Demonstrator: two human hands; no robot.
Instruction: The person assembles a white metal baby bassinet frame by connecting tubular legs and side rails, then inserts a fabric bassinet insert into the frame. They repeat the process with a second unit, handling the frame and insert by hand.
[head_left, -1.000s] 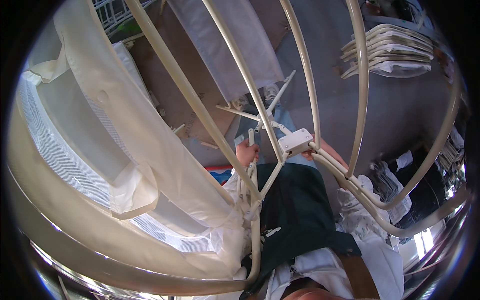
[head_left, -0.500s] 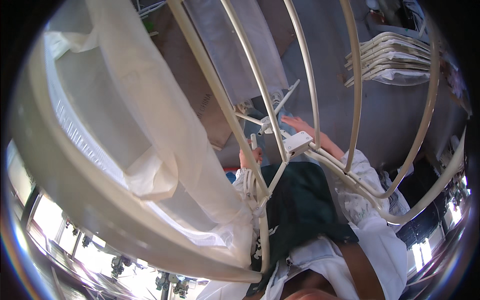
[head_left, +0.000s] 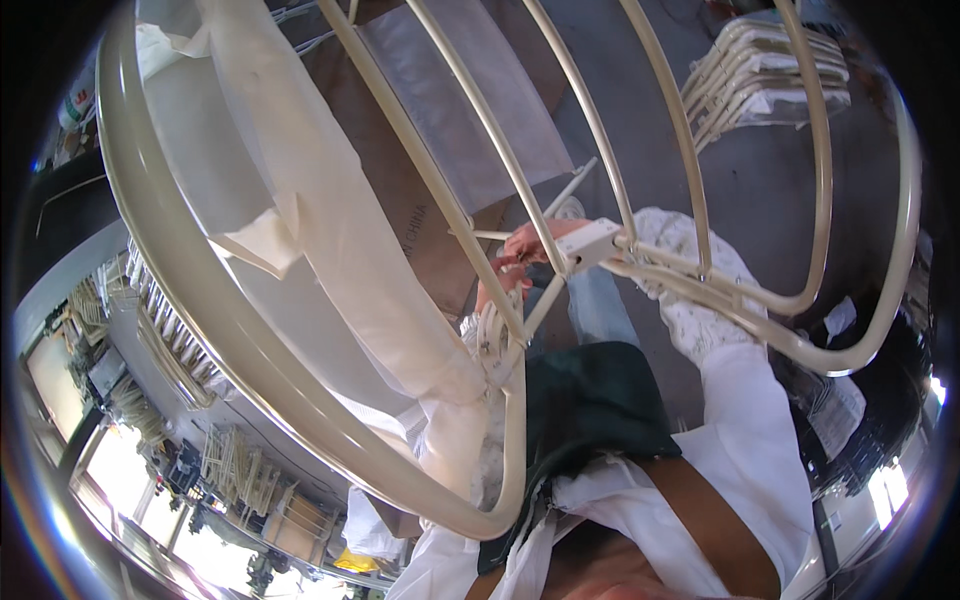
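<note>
A large frame of cream metal tubes (head_left: pixel 488 120) with long curved bars rises in front of me. A white block-shaped joint (head_left: pixel 590 243) joins several of its bars. My right hand (head_left: pixel 541 240) reaches behind this joint, fingers bent, beside a thin tube end (head_left: pixel 572 188). Just below and left of it, my left hand (head_left: pixel 503 287) is closed, partly behind a bar. The two hands nearly meet; whatever sits between their fingers is hidden. White fabric (head_left: pixel 350 230) hangs along the frame's left side, over my left forearm.
A stack of folded cream tube frames (head_left: pixel 770 75) lies on the floor at the far right. A brown printed cardboard sheet (head_left: pixel 405 200) and a pale grey fabric panel (head_left: pixel 480 100) lie ahead. More tube racks (head_left: pixel 235 460) stand at the lower left.
My right hand has moved left from an outstretched position beside the joint, and its fingers are now bent near my left hand. The frame has shifted and turned slightly in view.
</note>
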